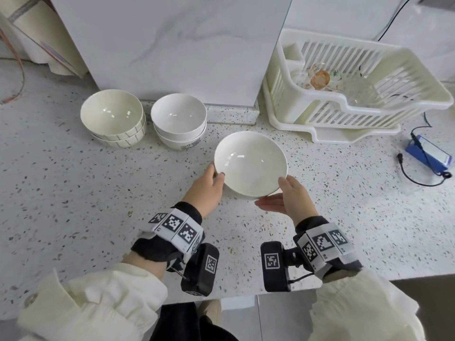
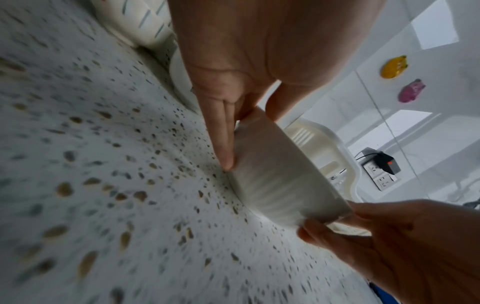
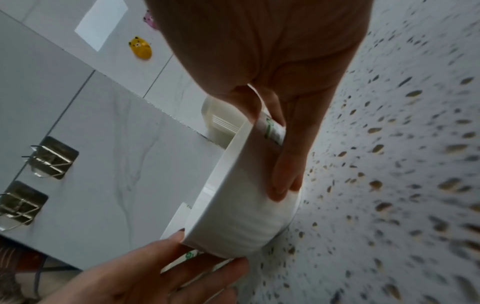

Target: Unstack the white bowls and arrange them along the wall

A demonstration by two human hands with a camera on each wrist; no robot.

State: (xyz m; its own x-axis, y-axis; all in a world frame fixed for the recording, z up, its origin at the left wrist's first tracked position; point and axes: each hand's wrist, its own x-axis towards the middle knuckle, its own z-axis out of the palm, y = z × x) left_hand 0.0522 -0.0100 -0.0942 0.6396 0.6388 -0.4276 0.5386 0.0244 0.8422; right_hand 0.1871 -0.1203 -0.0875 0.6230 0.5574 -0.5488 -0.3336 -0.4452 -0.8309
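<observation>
Holding a plain white bowl (image 1: 250,163) w/ both hands, we have it upright, base at the speckled countertop (image 1: 73,193), btwn the two stacks and the counter's front edge. Our left hand (image 1: 205,190) sits at its left rim, thumb over the lip, fingers (image 2: 224,139) pressed straight down the outer wall toward the foot. Our right hand (image 1: 291,196) takes the near-right side, thumb on the rim, fingers (image 3: 288,164) curving along the wall. By the wall (image 1: 172,45) stand a striped bowl stack (image 1: 113,119) and, just right of it, a plain white stack (image 1: 179,119), two bowls apiece. Right of those, a dish rack (image 1: 344,94) w/ glassware.
</observation>
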